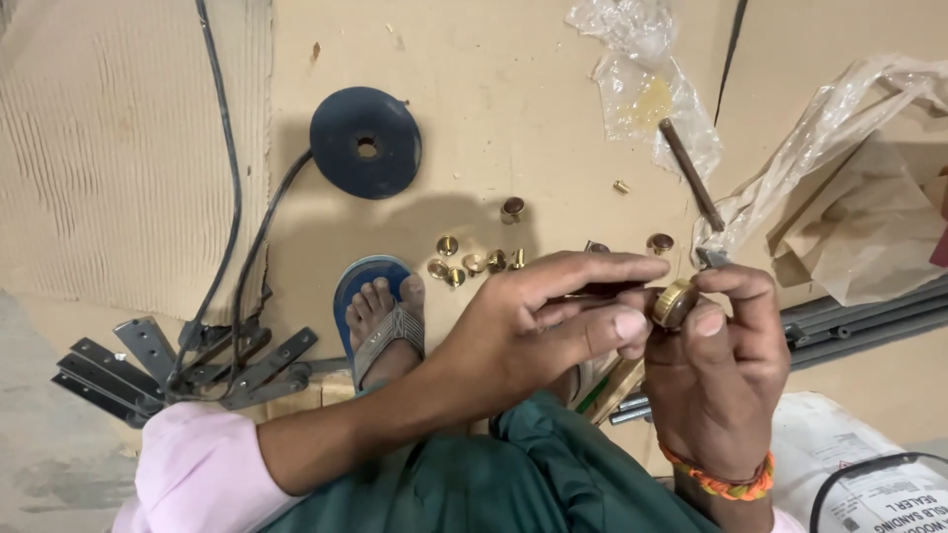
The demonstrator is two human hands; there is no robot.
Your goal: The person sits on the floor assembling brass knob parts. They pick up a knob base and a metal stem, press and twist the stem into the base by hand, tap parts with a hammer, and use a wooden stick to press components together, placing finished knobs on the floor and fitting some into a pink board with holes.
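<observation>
Both hands (553,326) (716,345) pinch a small brass knob (675,302); a loose grip could drop it among floor (494,118) fittings (474,263).

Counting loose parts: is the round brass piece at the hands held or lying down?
Held: the brass piece sits pinched between fingertips of both hands, off the floor.

Near the dark blue round disc (365,142) lie about eight small brass knobs (447,246) (some partly hidden), one brown metal rod (691,175), two clear plastic bags (647,84).
</observation>
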